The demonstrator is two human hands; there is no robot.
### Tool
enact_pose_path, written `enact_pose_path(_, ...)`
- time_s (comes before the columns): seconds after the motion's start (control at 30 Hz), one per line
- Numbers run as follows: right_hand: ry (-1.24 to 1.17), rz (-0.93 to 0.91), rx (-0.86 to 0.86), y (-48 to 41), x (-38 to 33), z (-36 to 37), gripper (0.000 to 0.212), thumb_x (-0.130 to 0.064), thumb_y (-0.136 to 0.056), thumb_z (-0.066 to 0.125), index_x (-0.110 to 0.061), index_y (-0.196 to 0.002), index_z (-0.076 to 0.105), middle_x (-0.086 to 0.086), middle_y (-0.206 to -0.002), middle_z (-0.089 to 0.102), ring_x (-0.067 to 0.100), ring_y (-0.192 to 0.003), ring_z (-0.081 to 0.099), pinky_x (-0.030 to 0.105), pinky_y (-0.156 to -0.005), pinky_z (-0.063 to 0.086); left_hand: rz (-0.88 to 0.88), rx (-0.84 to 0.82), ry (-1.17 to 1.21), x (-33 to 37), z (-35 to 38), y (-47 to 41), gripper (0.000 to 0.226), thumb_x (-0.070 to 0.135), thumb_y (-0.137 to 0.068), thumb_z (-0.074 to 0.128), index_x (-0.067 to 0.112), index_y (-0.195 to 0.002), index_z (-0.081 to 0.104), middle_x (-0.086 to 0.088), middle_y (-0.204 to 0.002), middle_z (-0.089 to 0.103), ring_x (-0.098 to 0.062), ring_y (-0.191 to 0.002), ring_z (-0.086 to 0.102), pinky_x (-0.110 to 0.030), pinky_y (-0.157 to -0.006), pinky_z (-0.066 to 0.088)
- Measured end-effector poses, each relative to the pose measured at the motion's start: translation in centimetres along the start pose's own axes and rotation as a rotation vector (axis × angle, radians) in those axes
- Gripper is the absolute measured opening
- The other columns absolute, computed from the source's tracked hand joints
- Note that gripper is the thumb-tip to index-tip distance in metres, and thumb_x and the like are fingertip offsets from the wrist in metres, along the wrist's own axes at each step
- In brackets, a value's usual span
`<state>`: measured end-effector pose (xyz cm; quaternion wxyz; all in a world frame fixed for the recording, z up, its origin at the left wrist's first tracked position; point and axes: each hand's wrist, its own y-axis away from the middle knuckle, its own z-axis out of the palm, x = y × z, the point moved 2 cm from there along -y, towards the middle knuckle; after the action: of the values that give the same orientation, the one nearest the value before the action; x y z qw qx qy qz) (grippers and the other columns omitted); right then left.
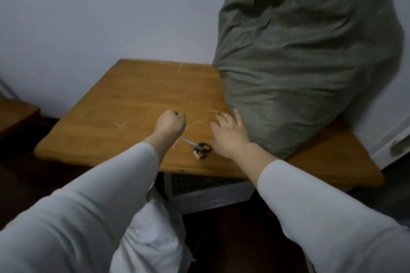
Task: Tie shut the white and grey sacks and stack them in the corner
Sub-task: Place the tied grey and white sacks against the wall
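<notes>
A large stuffed grey sack (306, 62) stands on the right half of a wooden table (124, 104) and leans on the wall behind it. My right hand (228, 137) is flat with fingers spread, its fingertips against the sack's lower left side. My left hand (170, 125) is a closed fist over the table's middle, and a thin pale string (195, 123) runs from it towards my right hand. A white sack (153, 235) lies low between my arms, in front of the table and partly hidden by my left sleeve.
Small scissors (200, 150) lie on the table between my wrists. Loose pale string scraps (122, 127) are scattered on the tabletop. A white mesh-fronted box (206, 193) sits under the table. A second wooden surface (15, 113) is at the far left.
</notes>
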<state>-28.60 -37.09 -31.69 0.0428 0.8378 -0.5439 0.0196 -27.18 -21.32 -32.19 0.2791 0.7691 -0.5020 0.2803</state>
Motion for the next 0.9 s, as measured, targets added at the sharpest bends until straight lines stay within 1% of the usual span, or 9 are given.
enact_pose_path(0.17,-0.018,-0.082,-0.151,-1.2,-8.9,4.9,0.046,-0.036,-0.095,0.041,-0.014,-0.134,0.042,0.009,-0.148,0.033,0.026,-0.142,0.017,0.049,-0.116,-0.008,-0.083,-0.034,-0.071,-9.6,-4.4,-0.8,0.031,0.001,-0.085,0.035,0.010,-0.056,0.035,-0.005,-0.055,0.032,-0.023,-0.052,0.026,-0.028,-0.049,0.020)
enact_pose_path(0.37,-0.108,-0.103,-0.334,-2.8,-20.2,11.8,0.043,-0.032,-0.096,0.040,-0.015,-0.135,0.043,0.007,-0.144,0.039,0.025,-0.138,0.025,0.046,-0.117,-0.004,-0.212,-0.107,-0.107,-23.7,-8.5,-2.9,0.021,0.001,-0.077,0.043,0.015,-0.068,0.054,-0.008,-0.074,0.052,-0.022,-0.068,0.047,-0.031,-0.062,0.039)
enact_pose_path(0.47,-0.179,-0.142,-0.400,-3.0,-24.8,15.1,0.041,-0.024,-0.095,0.042,-0.013,-0.134,0.043,0.008,-0.144,0.038,0.026,-0.136,0.029,0.038,-0.117,0.009,-0.266,-0.155,-0.131,-29.8,-9.2,-3.2,0.018,0.003,-0.081,0.048,0.010,-0.075,0.064,-0.010,-0.078,0.060,-0.026,-0.070,0.054,-0.032,-0.062,0.042)
enact_pose_path(0.53,-0.231,-0.151,-0.430,-3.1,-26.9,17.1,0.043,-0.016,-0.093,0.045,-0.013,-0.136,0.042,0.009,-0.145,0.037,0.026,-0.136,0.029,0.034,-0.113,0.019,-0.292,-0.201,-0.149,-32.9,-9.0,-3.0,0.015,0.003,-0.082,0.051,0.008,-0.084,0.065,-0.012,-0.089,0.063,-0.025,-0.080,0.059,-0.034,-0.072,0.048)
enact_pose_path(0.63,-0.260,-0.185,-0.489,-3.5,-29.1,19.7,0.060,-0.019,-0.090,0.053,-0.017,-0.144,0.028,0.008,-0.156,0.017,0.025,-0.144,0.015,0.034,-0.116,0.013,-0.296,-0.338,-0.251,-36.7,-7.9,-2.1,0.037,0.006,-0.083,0.057,0.006,-0.120,0.060,-0.010,-0.122,0.061,-0.026,-0.109,0.059,-0.030,-0.089,0.048)
enact_pose_path(0.73,-0.181,-0.273,-0.521,-4.5,-31.4,22.3,0.089,-0.036,-0.079,0.067,-0.030,-0.148,0.011,0.001,-0.159,-0.011,0.025,-0.145,-0.013,0.051,-0.116,-0.005,-0.223,-0.515,-0.337,-39.7,-6.2,-1.2,0.052,0.011,-0.080,0.065,0.004,-0.129,0.051,-0.013,-0.133,0.053,-0.029,-0.120,0.051,-0.030,-0.097,0.043)
enact_pose_path(0.77,-0.164,-0.286,-0.546,-4.7,-32.2,23.3,0.099,-0.042,-0.073,0.071,-0.035,-0.147,0.006,-0.001,-0.157,-0.019,0.027,-0.143,-0.021,0.059,-0.112,-0.009,-0.176,-0.576,-0.422,-40.8,-5.5,-1.1,0.065,0.019,-0.077,0.071,0.007,-0.134,0.045,-0.013,-0.140,0.046,-0.029,-0.128,0.043,-0.031,-0.105,0.036)
enact_pose_path(0.83,-0.143,-0.292,-0.610,-5.0,-33.8,25.3,0.116,-0.049,-0.063,0.077,-0.042,-0.145,-0.004,-0.002,-0.153,-0.032,0.031,-0.139,-0.032,0.069,-0.104,-0.011,-0.083,-0.703,-0.606,-43.0,-4.0,-1.0,0.106,0.042,-0.067,0.079,0.016,-0.149,0.017,-0.009,-0.156,0.016,-0.029,-0.145,0.008,-0.037,-0.118,0.013)
enact_pose_path(0.9,-0.098,-0.284,-0.661,-5.2,-34.9,27.1,0.129,-0.054,-0.055,0.080,-0.043,-0.143,-0.014,-0.003,-0.149,-0.038,0.034,-0.134,-0.038,0.075,-0.098,-0.011,-0.035,-0.781,-0.678,-44.6,-2.9,-1.1,0.129,0.051,-0.060,0.080,0.023,-0.150,-0.008,-0.002,-0.158,-0.014,-0.028,-0.143,-0.021,-0.045,-0.118,0.003)
